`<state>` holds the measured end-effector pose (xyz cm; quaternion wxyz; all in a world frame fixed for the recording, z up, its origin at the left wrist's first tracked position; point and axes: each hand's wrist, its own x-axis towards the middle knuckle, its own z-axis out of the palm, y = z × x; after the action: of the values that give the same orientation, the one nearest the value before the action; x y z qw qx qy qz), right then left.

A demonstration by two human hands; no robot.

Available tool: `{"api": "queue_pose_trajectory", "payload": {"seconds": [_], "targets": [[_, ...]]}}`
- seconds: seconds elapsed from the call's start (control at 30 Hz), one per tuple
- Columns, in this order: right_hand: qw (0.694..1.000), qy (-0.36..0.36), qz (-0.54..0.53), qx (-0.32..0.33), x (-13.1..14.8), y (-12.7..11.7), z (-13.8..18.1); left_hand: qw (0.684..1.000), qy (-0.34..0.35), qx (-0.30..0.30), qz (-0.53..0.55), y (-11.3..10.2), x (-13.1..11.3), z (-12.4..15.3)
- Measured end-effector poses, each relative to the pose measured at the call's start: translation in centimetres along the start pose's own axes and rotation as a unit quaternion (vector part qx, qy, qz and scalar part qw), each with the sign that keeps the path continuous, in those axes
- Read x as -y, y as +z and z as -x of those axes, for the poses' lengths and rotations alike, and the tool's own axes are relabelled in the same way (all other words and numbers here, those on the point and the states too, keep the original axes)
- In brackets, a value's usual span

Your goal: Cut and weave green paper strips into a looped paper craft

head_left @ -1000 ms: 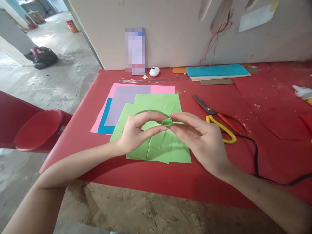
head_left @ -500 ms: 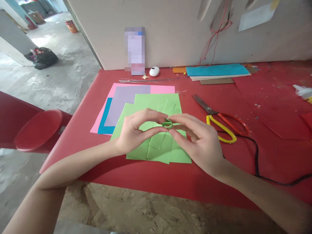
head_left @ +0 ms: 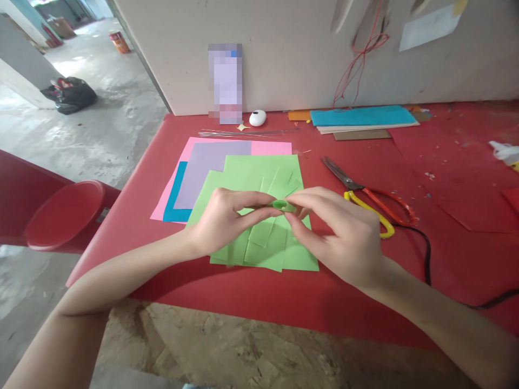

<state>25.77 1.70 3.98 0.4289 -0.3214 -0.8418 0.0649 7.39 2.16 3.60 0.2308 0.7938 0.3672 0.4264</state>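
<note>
A small loop of green paper (head_left: 285, 206) is pinched between both hands, above the stacked sheets. My left hand (head_left: 231, 219) grips its left end between thumb and fingers. On the other end, my right hand (head_left: 336, 229) closes with thumb and index finger. The loop looks flattened, with an opening in the middle. Beneath the hands lie light green sheets (head_left: 243, 167), with several cut green strips and pieces (head_left: 261, 236) on top. The fingertips partly cover the loop's ends.
Scissors (head_left: 352, 186) with red and yellow handles lie right of the sheets. Pink (head_left: 275, 147), purple (head_left: 214, 167) and blue sheets (head_left: 174, 194) sit at the left. Behind are thin wires (head_left: 243, 133), a white egg-shaped object (head_left: 257, 118) and blue material (head_left: 360, 116). A black cable (head_left: 425, 248) runs at right.
The green loop has become flatter and more stretched sideways. My right hand has moved slightly right, and my left hand has shifted a little left and down.
</note>
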Motion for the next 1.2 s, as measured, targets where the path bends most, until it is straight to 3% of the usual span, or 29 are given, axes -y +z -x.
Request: {"api": "queue_pose_trajectory", "payload": {"seconds": [0.2,0.37,0.67,0.8,1.03,1.2], "targets": [[0.980,-0.117,0.158,-0.035,-0.6,0.2,0.7,0.989,-0.101,0.041,0.097,0.4,-1.2,0.1],[0.948,-0.197,0.240,-0.069,-0.5,0.4,0.6,0.978,-0.174,0.048,0.100,0.3,-1.9,0.1],[0.994,-0.065,0.082,-0.032,-0.6,0.3,-0.3,0.941,-0.235,0.057,0.238,0.5,-1.7,0.2],[0.994,-0.070,0.073,-0.047,-0.7,0.4,-0.2,0.931,-0.236,0.067,0.271,0.3,-1.6,0.1],[0.970,-0.172,0.159,-0.073,-0.8,0.5,0.2,0.936,-0.259,0.077,0.227,0.2,-1.8,-0.3],[0.994,-0.090,0.068,0.003,-0.9,0.2,-0.2,0.916,-0.284,0.064,0.275,0.2,-1.8,-0.3]]}}
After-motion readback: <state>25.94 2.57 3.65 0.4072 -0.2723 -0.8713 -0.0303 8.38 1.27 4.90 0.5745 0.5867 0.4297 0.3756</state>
